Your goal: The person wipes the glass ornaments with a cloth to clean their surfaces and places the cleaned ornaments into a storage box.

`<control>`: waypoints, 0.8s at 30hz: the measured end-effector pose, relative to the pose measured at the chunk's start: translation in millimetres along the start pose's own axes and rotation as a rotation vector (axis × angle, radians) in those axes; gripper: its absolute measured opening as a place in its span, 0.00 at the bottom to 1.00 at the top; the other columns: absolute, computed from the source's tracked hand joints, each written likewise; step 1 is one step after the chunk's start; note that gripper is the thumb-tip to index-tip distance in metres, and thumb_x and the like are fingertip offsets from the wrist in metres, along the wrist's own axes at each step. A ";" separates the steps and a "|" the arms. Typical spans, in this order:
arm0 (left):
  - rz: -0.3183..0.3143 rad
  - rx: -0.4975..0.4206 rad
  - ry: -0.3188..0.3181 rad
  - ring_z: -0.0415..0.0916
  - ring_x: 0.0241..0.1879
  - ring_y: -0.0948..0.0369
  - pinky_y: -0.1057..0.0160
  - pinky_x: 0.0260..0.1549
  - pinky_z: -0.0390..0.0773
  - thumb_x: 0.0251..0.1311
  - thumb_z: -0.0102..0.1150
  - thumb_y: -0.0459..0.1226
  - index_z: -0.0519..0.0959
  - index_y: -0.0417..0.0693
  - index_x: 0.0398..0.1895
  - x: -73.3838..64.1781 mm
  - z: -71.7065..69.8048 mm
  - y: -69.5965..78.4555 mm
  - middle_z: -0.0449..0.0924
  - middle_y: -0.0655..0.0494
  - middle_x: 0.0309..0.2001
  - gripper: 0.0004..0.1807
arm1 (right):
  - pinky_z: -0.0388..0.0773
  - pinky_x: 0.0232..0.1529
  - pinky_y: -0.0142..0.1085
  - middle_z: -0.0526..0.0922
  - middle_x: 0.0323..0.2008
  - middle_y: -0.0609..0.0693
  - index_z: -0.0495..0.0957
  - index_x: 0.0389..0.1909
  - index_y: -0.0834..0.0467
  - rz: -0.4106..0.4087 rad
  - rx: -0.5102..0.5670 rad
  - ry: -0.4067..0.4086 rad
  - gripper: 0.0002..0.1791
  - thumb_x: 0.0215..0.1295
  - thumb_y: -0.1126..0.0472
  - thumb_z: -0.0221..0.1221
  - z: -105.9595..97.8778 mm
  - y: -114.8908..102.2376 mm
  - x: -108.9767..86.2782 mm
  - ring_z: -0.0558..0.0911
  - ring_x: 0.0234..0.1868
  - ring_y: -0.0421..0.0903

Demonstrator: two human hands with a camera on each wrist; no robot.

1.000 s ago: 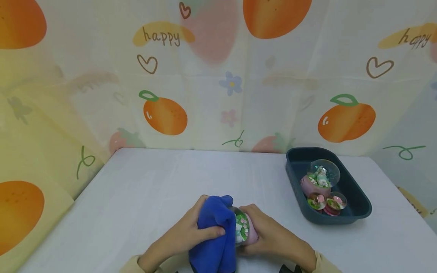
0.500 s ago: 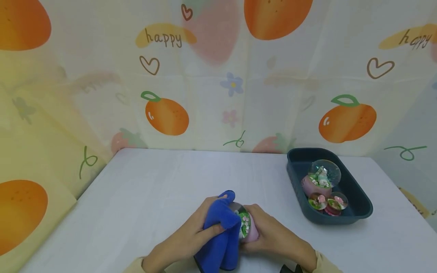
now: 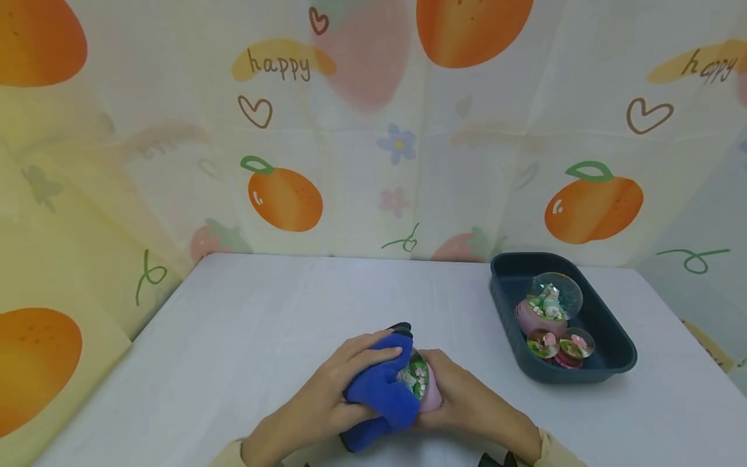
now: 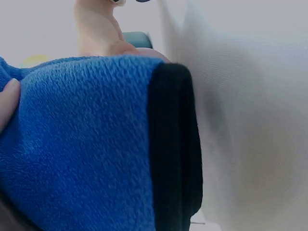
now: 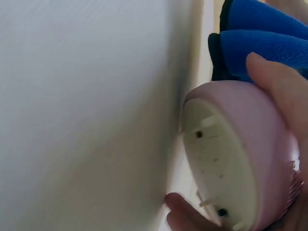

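In the head view my left hand [image 3: 344, 376] holds a blue cloth [image 3: 382, 395] with dark edging, wrapped over the dome of a snow globe [image 3: 430, 395]. Much of the dome is hidden under the cloth; green and pink flower decoration shows beside it. My right hand [image 3: 461, 395] grips the globe's pink base from the right, and the globe lies tilted on its side. The right wrist view shows the pale underside of that base [image 5: 219, 163] with thumb and fingers around it. Folded cloth [image 4: 86, 139] fills much of the left wrist view.
On the right of the white table [image 3: 280, 305] stands a dark blue tray [image 3: 506, 318]. Inside it are a larger snow globe [image 3: 539, 321] with a pink base and two small globes [image 3: 543, 344]. A fruit-patterned curtain [image 3: 350, 162] hangs behind the table.
My left hand has shifted right and turned over the dome, its fingers now across the cloth's front. The cloth's hanging end has risen and bunched up. My right hand keeps its grip nearly unmoved.
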State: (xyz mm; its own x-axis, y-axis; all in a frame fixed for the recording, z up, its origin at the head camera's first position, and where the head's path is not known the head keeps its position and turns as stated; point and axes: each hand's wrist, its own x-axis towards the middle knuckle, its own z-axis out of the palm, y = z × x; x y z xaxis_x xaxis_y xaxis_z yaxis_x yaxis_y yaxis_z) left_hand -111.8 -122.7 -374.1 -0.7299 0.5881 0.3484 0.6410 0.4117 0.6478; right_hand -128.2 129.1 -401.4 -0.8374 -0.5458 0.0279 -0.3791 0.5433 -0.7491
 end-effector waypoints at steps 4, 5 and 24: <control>-0.127 -0.082 -0.036 0.62 0.71 0.53 0.39 0.59 0.71 0.56 0.71 0.46 0.59 0.74 0.74 0.2 0.3 -1.3 0.56 0.65 0.76 0.44 | 0.78 0.54 0.37 0.76 0.58 0.51 0.65 0.65 0.56 0.013 0.029 -0.006 0.48 0.46 0.41 0.75 0.5 2.9 0.9 0.78 0.54 0.43; -0.154 -0.101 -0.045 0.63 0.71 0.53 0.40 0.58 0.72 0.56 0.70 0.47 0.57 0.75 0.74 0.3 0.4 -2.2 0.55 0.64 0.76 0.45 | 0.78 0.53 0.36 0.76 0.57 0.50 0.65 0.65 0.55 0.007 0.033 -0.007 0.47 0.47 0.42 0.75 0.6 3.9 1.2 0.78 0.53 0.42; -0.132 -0.187 0.015 0.73 0.62 0.59 0.54 0.57 0.75 0.67 0.60 0.41 0.63 0.64 0.71 1.8 0.2 -17.6 0.71 0.60 0.67 0.31 | 0.77 0.47 0.32 0.78 0.53 0.45 0.67 0.64 0.53 -0.023 0.026 -0.023 0.44 0.43 0.52 0.76 -1.9 3.6 2.2 0.78 0.48 0.38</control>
State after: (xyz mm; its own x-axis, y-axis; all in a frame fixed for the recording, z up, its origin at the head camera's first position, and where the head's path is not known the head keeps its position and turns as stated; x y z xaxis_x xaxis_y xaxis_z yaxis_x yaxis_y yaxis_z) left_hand -124.3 -128.7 -385.0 -0.8091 0.5266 0.2609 0.4852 0.3480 0.8021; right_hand -132.2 131.1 -402.7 -0.8189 -0.5731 0.0304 -0.3877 0.5134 -0.7656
